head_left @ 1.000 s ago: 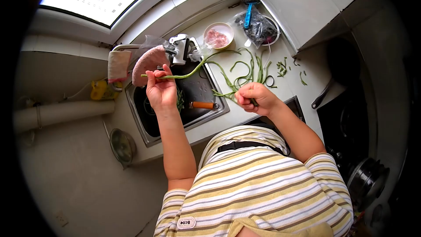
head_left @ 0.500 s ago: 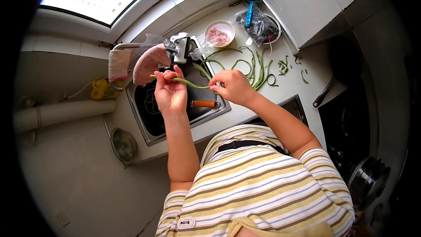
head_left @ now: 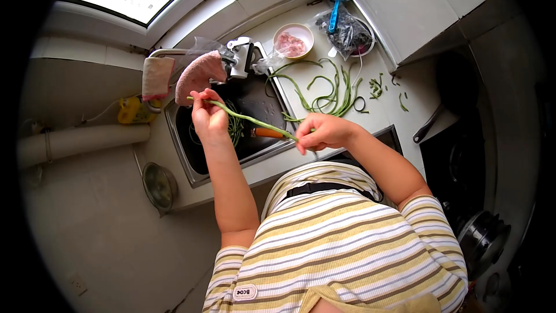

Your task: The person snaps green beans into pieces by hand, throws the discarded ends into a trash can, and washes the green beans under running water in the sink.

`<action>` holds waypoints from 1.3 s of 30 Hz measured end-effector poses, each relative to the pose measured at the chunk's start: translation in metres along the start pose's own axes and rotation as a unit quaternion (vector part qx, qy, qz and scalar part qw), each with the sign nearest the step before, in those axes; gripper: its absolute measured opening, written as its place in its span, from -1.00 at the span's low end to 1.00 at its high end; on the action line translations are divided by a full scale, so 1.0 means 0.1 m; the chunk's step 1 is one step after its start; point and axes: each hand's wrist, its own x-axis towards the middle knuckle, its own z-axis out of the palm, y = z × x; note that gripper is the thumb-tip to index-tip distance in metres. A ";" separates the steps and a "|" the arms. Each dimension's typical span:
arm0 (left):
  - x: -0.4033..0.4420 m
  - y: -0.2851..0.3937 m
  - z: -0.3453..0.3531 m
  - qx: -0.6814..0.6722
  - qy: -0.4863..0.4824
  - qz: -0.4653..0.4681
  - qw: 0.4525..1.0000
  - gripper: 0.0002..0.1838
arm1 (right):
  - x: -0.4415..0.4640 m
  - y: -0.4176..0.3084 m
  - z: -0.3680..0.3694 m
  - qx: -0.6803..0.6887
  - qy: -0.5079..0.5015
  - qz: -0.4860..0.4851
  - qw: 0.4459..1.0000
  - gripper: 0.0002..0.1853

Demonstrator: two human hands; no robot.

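A long green bean [head_left: 252, 120] is stretched between my two hands above the sink's front edge. My left hand [head_left: 209, 115] pinches one end of it, over the left part of the sink. The other end is between the fingers of my right hand [head_left: 322, 131], near the front of the counter. More long beans [head_left: 333, 95] lie in a loose pile on the counter behind my right hand. Other beans [head_left: 235, 124] rest inside the sink [head_left: 272, 95], partly hidden by my left hand. An orange handle [head_left: 267, 133] lies in the sink under the stretched bean.
Short bean pieces [head_left: 376, 88] are scattered right of the pile. A bowl of pink meat [head_left: 292, 42] and a plastic-bagged bowl [head_left: 346, 37] stand at the back. The faucet [head_left: 238, 58] and a pink cloth [head_left: 200, 74] are behind the sink. A dark stove [head_left: 452, 150] is at right.
My right hand has moved down and to the right, and my left hand slightly left and down. The bean between them is now pulled longer and straighter.
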 end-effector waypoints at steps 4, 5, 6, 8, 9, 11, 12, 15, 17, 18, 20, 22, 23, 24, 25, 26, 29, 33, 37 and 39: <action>0.09 0.13 -0.15 -0.003 -0.007 -0.002 1.000 -0.81 | -0.26 0.00 -0.07 0.086 -0.010 -0.029 0.996 -0.72; 0.11 0.12 -0.19 0.012 -0.024 -0.004 1.000 -0.81 | -0.30 -0.01 -0.06 0.130 0.001 -0.046 0.990 -0.72; 0.12 0.09 -0.20 0.018 -0.017 0.002 1.000 -0.85 | -0.31 0.00 -0.06 0.147 0.016 -0.050 0.988 -0.72; 0.09 0.02 -0.26 0.123 -0.026 0.024 0.992 -0.87 | -0.31 -0.04 -0.04 0.154 0.026 -0.063 0.986 -0.71; 0.05 -0.03 -0.26 0.229 -0.035 0.050 0.971 -0.88 | -0.31 -0.07 -0.02 0.163 0.034 -0.076 0.983 -0.69; -0.21 -0.23 -0.08 0.426 -0.056 0.096 0.898 -0.74 | -0.31 -0.13 0.01 0.154 0.043 -0.072 0.984 -0.68; -0.38 -0.33 0.01 0.484 -0.138 0.097 0.859 -0.69 | -0.30 -0.14 0.03 0.129 0.067 -0.070 0.987 -0.67; -0.77 -0.55 0.22 0.615 -0.376 0.010 0.693 -0.73 | -0.25 -0.10 -0.04 0.113 0.106 -0.066 0.986 -0.66; -0.94 -0.72 0.24 0.664 -0.434 -0.045 0.606 -0.84 | -0.22 -0.12 -0.06 0.119 0.120 -0.067 0.983 -0.65; -1.00 -0.75 0.25 0.684 -0.399 -0.084 0.605 -0.86 | -0.21 -0.15 -0.03 0.099 0.144 -0.063 0.983 -0.66; -1.08 -0.82 0.24 0.694 -0.346 -0.121 0.620 -0.86 | -0.21 -0.17 0.00 0.082 0.170 -0.062 0.980 -0.67; -1.08 -0.87 0.22 0.716 -0.346 -0.120 0.595 -0.89 | -0.20 -0.15 0.03 0.044 0.207 -0.051 0.976 -0.72; -1.07 -0.83 0.20 0.741 -0.339 -0.110 0.569 -0.91 | -0.18 -0.12 0.02 0.045 0.197 -0.052 0.978 -0.72; -1.08 -0.83 0.17 0.761 -0.317 -0.108 0.556 -0.91 | -0.15 -0.05 0.00 -0.034 0.241 -0.063 0.968 -0.75; -1.09 -0.84 0.16 0.795 -0.338 -0.061 0.500 -0.87 | -0.11 0.03 -0.02 -0.111 0.281 -0.075 0.950 -0.77; -1.09 -0.87 0.08 0.812 -0.333 -0.026 0.478 -0.85 | -0.08 0.11 -0.04 -0.089 0.306 -0.077 0.945 -0.81; -1.10 -0.86 -0.06 0.859 -0.297 0.057 0.414 -0.83 | 0.01 0.37 -0.10 -0.150 0.366 -0.135 0.908 -0.76; -0.79 -0.50 -0.37 0.922 -0.162 0.219 0.274 -0.85 | -0.17 0.39 -0.23 0.019 0.361 -0.055 0.931 -0.80; 0.03 0.26 -0.90 0.928 -0.040 0.297 0.220 -0.84 | -0.49 0.58 -0.72 0.065 0.408 -0.040 0.910 -0.87; 0.36 0.56 -1.23 0.943 -0.016 0.292 0.158 -0.53 | -0.63 0.76 -0.97 0.089 0.474 -0.021 0.876 -0.87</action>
